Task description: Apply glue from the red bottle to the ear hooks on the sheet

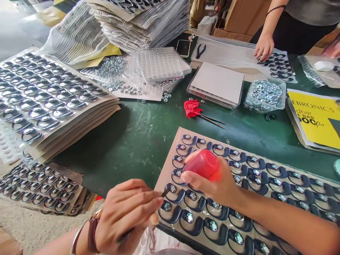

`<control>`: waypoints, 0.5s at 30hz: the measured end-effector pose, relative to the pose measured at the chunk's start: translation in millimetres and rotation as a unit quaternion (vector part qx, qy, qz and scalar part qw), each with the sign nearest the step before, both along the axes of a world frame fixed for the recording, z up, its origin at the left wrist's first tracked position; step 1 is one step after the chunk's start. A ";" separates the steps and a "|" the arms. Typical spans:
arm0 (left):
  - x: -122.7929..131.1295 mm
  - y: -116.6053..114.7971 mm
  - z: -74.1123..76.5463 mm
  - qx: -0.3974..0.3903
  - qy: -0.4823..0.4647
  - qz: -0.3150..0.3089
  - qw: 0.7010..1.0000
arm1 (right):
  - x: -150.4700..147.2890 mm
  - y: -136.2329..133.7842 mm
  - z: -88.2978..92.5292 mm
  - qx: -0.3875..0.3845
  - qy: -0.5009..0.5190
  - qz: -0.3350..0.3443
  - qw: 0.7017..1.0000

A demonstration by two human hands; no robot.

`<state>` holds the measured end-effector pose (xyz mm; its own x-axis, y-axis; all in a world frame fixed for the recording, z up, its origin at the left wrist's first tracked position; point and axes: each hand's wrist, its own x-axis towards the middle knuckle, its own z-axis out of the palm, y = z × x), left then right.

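Observation:
My left hand (126, 210) is closed in a pinch on a thin dark tool (166, 191) whose tip touches a part near the left edge of a beige card (170, 157). The card lies before me and carries rows of dark curved parts with round metal centres (212, 225). Just right of the tool, my right hand (215, 180) is wrapped around a small red squeeze bottle (204, 165) held over the card.
Stacks of filled cards (50, 102) lie at the left on the green table (138, 138). Clear blister trays (156, 65), loose washers (264, 94), red-handled tweezers (198, 112), a phone (183, 47) and a yellow box (316, 117) lie beyond. Another person's hand (263, 46) works at the far right.

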<state>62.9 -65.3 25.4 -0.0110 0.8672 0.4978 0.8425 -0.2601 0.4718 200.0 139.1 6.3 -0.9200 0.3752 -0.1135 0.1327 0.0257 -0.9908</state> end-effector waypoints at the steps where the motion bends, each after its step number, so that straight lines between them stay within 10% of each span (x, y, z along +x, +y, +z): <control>1: 1.9 -6.1 1.2 -0.013 0.026 -0.011 1.000 | 1.8 -6.2 -4.1 0.000 0.001 -0.004 1.000; 15: 25.2 -29.0 -31.2 0.021 0.092 0.000 0.996 | 3.5 -22.1 -22.9 0.075 0.029 0.029 0.996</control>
